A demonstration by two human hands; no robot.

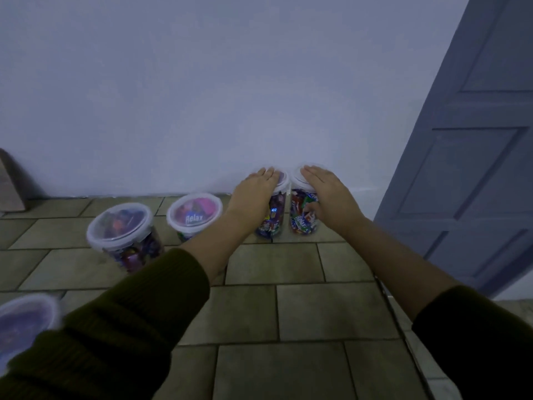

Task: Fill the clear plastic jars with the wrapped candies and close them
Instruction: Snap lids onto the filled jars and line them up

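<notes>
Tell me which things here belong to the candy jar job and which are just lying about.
Job:
left hand and right hand, each flat on a lid
left wall jar
right wall jar
Relax jar
jar left of it
blurred corner jar
All five jars have lids on.

Just there:
door
brown block at the left edge

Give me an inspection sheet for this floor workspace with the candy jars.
Surface: olive tiled floor.
Job's things: five clear plastic jars of wrapped candies, all lidded: left wall jar, right wall jar, Relax-lidded jar, jar beside it, blurred near-left jar.
Clutter: brown block, left edge.
Hands: left hand flat on left wall jar's lid; right hand flat on right wall jar's lid.
Cables: nothing seen.
Surroundings: white wall, grey-blue panelled door.
</notes>
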